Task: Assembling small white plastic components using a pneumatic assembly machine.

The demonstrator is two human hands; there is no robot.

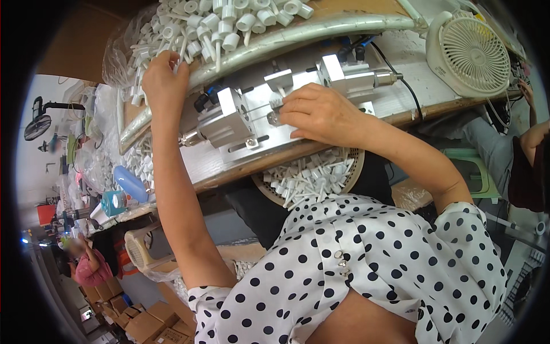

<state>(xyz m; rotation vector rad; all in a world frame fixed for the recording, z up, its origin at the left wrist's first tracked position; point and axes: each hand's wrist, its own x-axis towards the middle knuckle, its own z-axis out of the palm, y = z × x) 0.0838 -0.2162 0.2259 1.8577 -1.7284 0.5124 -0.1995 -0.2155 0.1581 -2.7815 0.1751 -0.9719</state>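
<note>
My left hand (165, 83) reaches to the near left edge of a heap of white plastic parts (209, 26), each a round cap with a thin stem. Its thumb and fingers close around one white part (175, 66), mostly hidden by the fingers. My right hand (321, 113) is over the middle of a silver metal fixture (235, 120) with a block on either side. The curled fingers of that hand pinch at a small piece by the fixture's centre; what they hold is largely covered. A small upright plate (278, 79) stands just beyond them.
A round basket (355, 175) of white parts sits below the table edge, by my lap. At the right stand a white fan (472, 54) and a black cable (413, 94). A padded rim (321, 27) borders the heap. Other people sit far left and right.
</note>
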